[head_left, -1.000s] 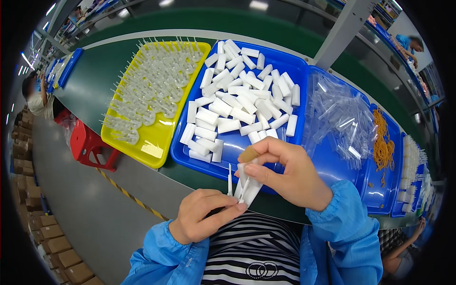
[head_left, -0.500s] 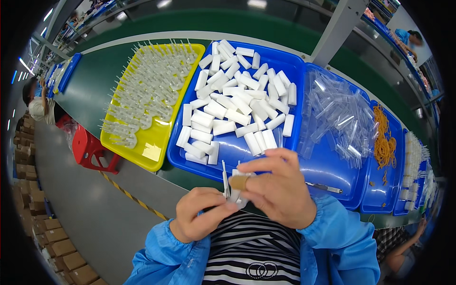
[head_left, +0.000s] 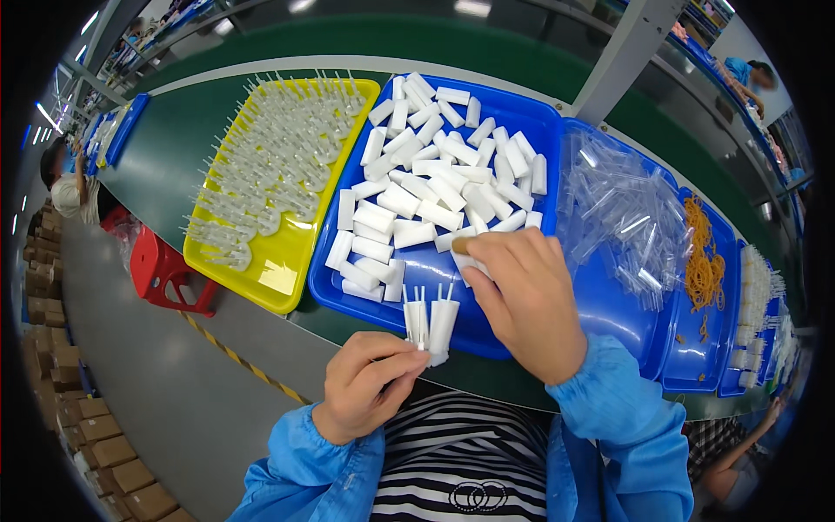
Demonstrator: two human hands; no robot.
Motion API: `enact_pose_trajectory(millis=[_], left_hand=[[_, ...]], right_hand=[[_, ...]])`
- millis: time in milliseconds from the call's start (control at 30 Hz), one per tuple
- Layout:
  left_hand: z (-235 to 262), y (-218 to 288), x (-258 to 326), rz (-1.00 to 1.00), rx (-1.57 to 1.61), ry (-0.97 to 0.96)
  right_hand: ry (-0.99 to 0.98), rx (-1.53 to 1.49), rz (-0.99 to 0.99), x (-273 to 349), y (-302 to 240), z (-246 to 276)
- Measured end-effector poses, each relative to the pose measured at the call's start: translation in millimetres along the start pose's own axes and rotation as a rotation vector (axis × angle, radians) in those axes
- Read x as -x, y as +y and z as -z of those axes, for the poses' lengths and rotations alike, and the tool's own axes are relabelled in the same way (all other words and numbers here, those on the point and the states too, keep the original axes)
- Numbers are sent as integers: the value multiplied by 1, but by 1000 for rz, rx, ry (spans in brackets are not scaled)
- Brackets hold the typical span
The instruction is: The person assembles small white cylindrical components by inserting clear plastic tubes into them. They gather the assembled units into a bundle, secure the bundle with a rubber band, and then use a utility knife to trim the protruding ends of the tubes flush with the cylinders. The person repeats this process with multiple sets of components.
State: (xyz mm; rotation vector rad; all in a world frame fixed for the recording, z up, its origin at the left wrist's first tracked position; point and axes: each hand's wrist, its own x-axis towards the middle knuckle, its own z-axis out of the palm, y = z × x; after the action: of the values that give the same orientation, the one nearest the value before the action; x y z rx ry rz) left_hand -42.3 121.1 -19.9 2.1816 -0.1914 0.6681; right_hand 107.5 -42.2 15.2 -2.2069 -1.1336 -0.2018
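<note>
My left hand pinches the base of a white plastic piece with thin upright prongs, held in front of my body. One white foam block stands upright on this piece, prong tips showing above it. Over the near part of the blue tray, my right hand closes its fingers on another white block. A brown cover wraps one of its fingertips. Many more white foam blocks lie loosely heaped in that tray.
A yellow tray on the left holds rows of pronged white pieces. To the right, blue trays carry clear plastic sleeves and orange rubber bands. A metal post rises behind. A red stool stands left.
My right hand has left the pronged piece and moved up and right to a foam block in the tray. My left hand stays nearly in place, the piece now in plain sight.
</note>
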Motion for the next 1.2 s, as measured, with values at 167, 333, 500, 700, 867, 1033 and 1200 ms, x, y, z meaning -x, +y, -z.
enact_pose_trajectory(millis=[167,333,500,700,867,1033,1200], left_hand=[[1,2,-7,-33,-115,-74],[-4,1,-5,-50,-140,-59],[-3,-3,-2,-118,-150,-61],[-2,11,-8,-209,-141,-116],[-5,11,-12,-202,-170,-103],[-6,4,-4,-137,-114,-7],[-13,-3,5,-83,62,153]], right_hand=[[-249,435,154,-11,0,-21],[-226,493,205,-13,-7,-29],[-162,-290,-257,-17,5,-4],[133,-1086,-613,2,3,2],[-140,-1049,-530,19,1,13],[-165,-658,-124,26,-2,18],[-135,-931,-250,43,-20,3]])
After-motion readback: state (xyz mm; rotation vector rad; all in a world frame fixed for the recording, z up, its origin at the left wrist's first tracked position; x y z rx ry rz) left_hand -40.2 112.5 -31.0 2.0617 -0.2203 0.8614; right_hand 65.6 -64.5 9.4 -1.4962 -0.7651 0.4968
